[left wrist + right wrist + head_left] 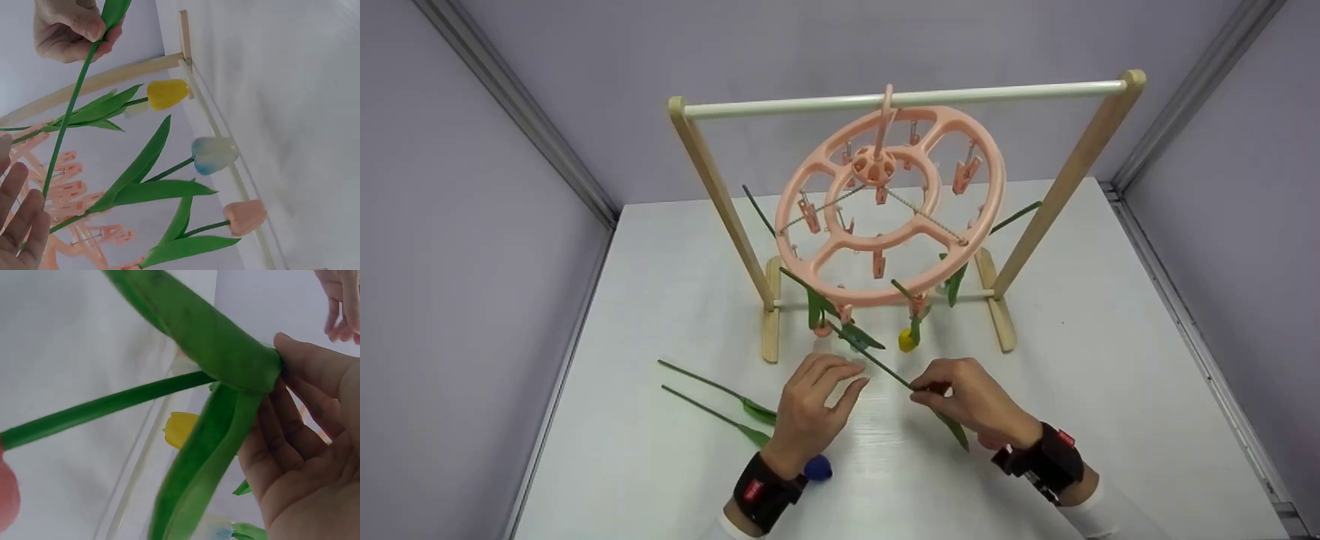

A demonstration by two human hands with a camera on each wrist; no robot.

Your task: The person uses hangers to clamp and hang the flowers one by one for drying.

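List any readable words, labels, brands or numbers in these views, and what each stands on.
No text can be read.
Left wristband: small red tag with white marks, too small to read.
Right wristband: red tag, also too blurred to read.
Peg hanger, wooden rack, tulips: no markings.

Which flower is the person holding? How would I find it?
Look below the pink round peg hanger on the wooden rack. The right hand pinches one long green stem that slants upward toward the hanger, unlike the two stems lying flat on the table.
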